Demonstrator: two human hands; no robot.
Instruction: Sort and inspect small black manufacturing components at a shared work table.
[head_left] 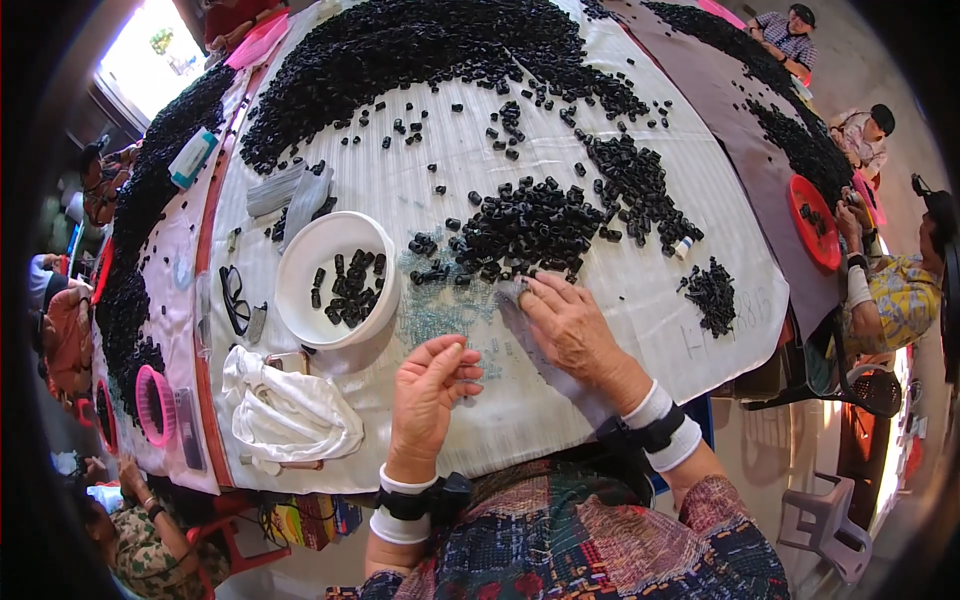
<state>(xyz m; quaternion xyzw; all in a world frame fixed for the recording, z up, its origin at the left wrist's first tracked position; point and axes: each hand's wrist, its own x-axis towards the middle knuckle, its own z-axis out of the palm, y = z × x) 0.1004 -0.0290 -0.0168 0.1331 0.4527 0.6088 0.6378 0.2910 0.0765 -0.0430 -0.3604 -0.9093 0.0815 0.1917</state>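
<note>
My right hand (pixel 568 325) reaches the near edge of a heap of small black cylindrical parts (pixel 530 225). Its fingers are bent together at the parts, and what lies under the fingertips is hidden. To its left, my left hand (pixel 428 395) is held above the cloth, palm turned inward. The thumb presses against the curled fingers; anything pinched there is too small to make out. Between the hands and a white bowl (pixel 290 290) lie many tiny blue-green bits (pixel 435 325) scattered on the cloth. Inside the bowl are several loose black parts (pixel 350 290).
A huge mound of black parts (pixel 400 50) covers the far table. Grey folded cloths (pixel 300 200), eyeglasses (pixel 234 300) and a bunched white cloth (pixel 290 410) lie left. Right are a smaller black pile (pixel 712 298) and a small white cylinder (pixel 683 247). Other people sit at neighbouring tables.
</note>
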